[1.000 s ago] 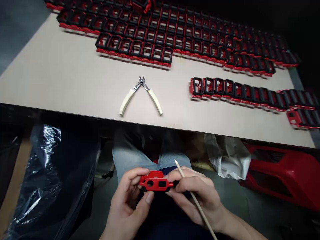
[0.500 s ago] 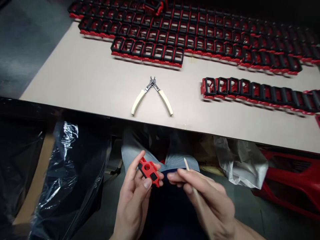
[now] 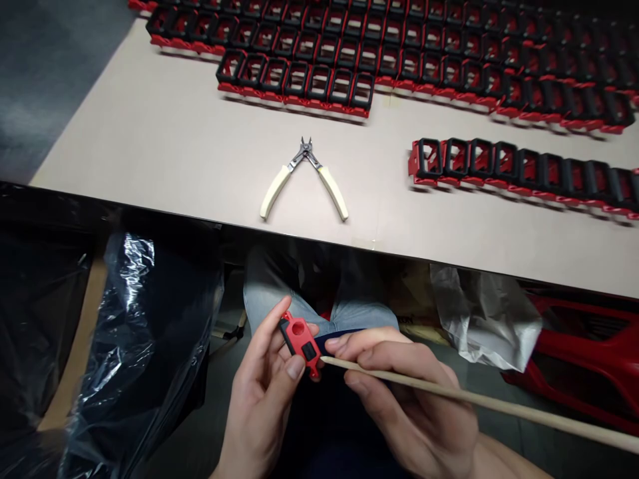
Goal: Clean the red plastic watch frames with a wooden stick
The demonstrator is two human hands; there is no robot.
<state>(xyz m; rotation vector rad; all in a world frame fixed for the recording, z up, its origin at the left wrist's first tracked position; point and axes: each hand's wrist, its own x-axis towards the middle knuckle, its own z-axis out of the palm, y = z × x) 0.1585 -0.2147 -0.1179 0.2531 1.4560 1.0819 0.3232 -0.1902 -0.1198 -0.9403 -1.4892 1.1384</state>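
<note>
The left hand (image 3: 264,399) pinches a small red part (image 3: 300,336) between thumb and fingers, above the lap. The right hand (image 3: 409,406) grips a wooden stick (image 3: 449,394), its tip touching the part

Assembly workshop; rows of red-black plastic parts (image 3: 524,169), cutting pliers (image 3: 303,178), worktable (image 3: 150,153)

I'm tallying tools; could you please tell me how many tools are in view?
2: the pliers lie on the table; the wooden stick is in the right hand, its tip at the red part in the left hand. Others may be hidden.
</note>
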